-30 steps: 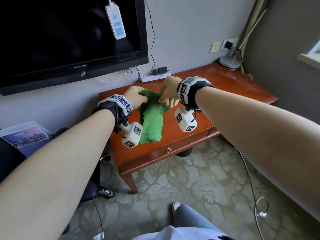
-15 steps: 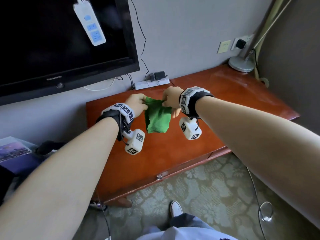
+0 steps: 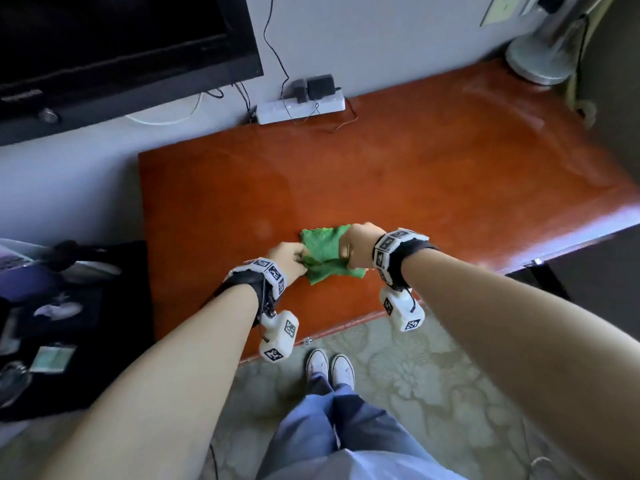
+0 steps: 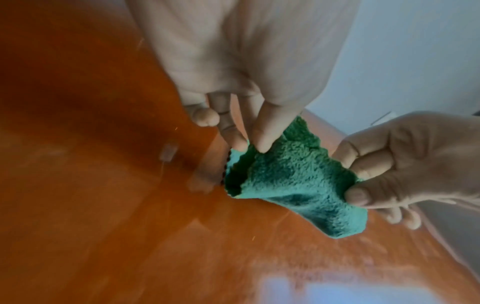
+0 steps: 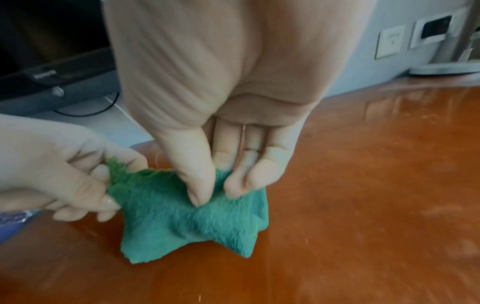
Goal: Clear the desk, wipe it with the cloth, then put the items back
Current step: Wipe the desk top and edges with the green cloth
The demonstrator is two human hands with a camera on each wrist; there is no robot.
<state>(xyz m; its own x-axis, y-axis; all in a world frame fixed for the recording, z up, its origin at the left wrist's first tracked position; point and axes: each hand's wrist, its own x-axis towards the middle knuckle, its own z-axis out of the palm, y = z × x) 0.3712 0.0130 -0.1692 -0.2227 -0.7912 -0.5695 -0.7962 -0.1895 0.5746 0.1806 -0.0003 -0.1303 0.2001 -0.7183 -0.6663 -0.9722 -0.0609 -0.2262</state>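
Note:
A green fluffy cloth (image 3: 323, 254) sits bunched on the reddish wooden desk (image 3: 398, 181) near its front edge. My left hand (image 3: 289, 259) pinches the cloth's left edge between thumb and fingers (image 4: 263, 131). My right hand (image 3: 358, 245) pinches the cloth's right side from above, as the right wrist view shows with thumb and fingers dug into the cloth (image 5: 197, 214). In the left wrist view the cloth (image 4: 293, 183) hangs folded between both hands, its lower part touching the desk (image 4: 103, 205).
A white power strip (image 3: 299, 107) with plugs and cables lies at the desk's back edge. A lamp base (image 3: 540, 60) stands at the back right corner. A black TV (image 3: 114, 46) hangs on the wall. A dark chair with items (image 3: 65, 317) stands left of the desk.
Both hands have brought the cloth down from the air onto the desk near its front edge. The cloth is more bunched now. The head view has moved closer and looks more steeply down.

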